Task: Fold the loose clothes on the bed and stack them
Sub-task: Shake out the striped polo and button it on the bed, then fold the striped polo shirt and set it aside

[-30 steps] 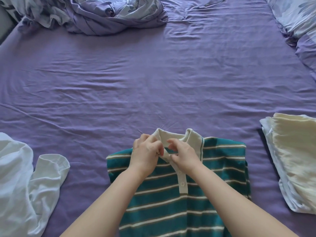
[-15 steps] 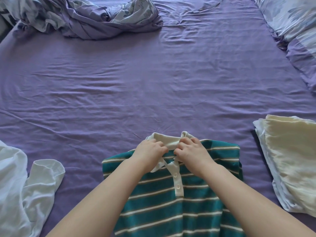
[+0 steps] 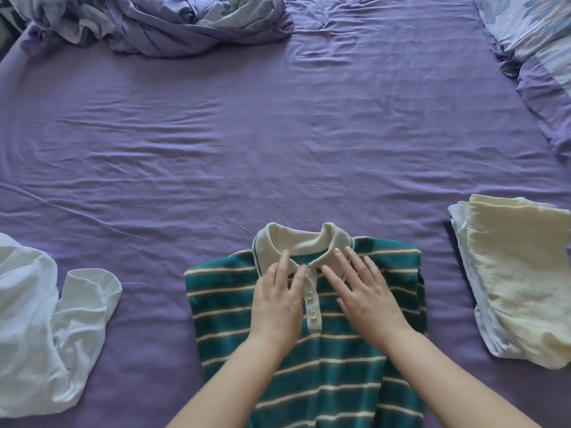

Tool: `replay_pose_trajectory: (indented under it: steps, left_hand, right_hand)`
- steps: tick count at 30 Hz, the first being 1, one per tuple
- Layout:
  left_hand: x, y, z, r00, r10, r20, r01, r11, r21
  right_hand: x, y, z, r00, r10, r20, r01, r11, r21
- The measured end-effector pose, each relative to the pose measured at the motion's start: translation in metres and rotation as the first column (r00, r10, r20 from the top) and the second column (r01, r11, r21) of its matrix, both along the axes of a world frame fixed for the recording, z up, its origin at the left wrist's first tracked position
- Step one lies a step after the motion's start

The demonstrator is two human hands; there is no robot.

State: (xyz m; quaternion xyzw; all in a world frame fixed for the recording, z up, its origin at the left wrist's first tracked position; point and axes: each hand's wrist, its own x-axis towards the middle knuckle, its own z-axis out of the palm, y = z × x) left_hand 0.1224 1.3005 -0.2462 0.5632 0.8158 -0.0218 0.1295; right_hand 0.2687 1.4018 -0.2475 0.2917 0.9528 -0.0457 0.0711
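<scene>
A green polo shirt [image 3: 346,375] with white stripes and a cream collar lies flat on the purple bed sheet [image 3: 262,134], its sides folded in. My left hand [image 3: 278,304] lies flat on the shirt's chest, fingertips on the collar's left point. My right hand [image 3: 361,291] lies flat beside the button placket, fingers straight and touching the collar's right point. A loose white garment [image 3: 43,329] lies crumpled at the left. A stack of folded clothes [image 3: 519,285], cream on top of white, sits at the right.
A crumpled purple floral duvet [image 3: 173,23] is heaped at the far left of the bed. Floral pillows [image 3: 537,41] lie at the far right corner.
My hands had been pinching the collar at the top button. They have let go and now press flat on the shirt, and the collar lies spread.
</scene>
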Motion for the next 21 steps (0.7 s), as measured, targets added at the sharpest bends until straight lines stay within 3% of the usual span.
replay_pose_trajectory:
  steps: [2, 4, 6, 9, 12, 16, 21]
  left_hand:
    - [0.021, -0.022, -0.001, 0.998, -0.060, -0.018, 0.061, 0.996, 0.058]
    - [0.029, -0.034, -0.005, 0.995, -0.072, -0.065, 0.077, 0.994, 0.081]
    - [0.019, -0.037, -0.009, 0.996, 0.056, -0.072, -0.049, 0.994, 0.100]
    - [-0.011, -0.038, -0.022, 0.944, 0.305, -0.126, -0.315, 0.947, -0.068]
    - [-0.029, -0.038, -0.034, 0.915, 0.392, -0.099, -0.404, 0.898, -0.176]
    - [-0.034, -0.026, -0.037, 0.921, 0.388, 0.008, -0.367, 0.878, -0.307]
    - [-0.005, -0.037, -0.022, 0.931, 0.366, -0.005, -0.357, 0.903, -0.240]
  right_hand:
    - [0.022, -0.007, -0.002, 0.998, -0.006, 0.059, 0.006, 1.000, -0.001]
    - [0.042, 0.003, -0.004, 0.978, -0.128, 0.163, 0.129, 0.992, 0.006]
    - [0.059, 0.027, -0.011, 0.922, -0.270, 0.276, 0.290, 0.957, -0.032]
    - [0.076, 0.049, -0.023, 0.873, -0.282, 0.399, 0.335, 0.940, -0.069]
    - [0.075, 0.054, -0.029, 0.872, -0.273, 0.406, 0.348, 0.929, -0.122]
    - [0.068, 0.055, -0.029, 0.856, -0.296, 0.424, 0.390, 0.907, -0.156]
    - [0.057, 0.013, -0.016, 0.915, -0.268, 0.303, 0.284, 0.959, -0.011]
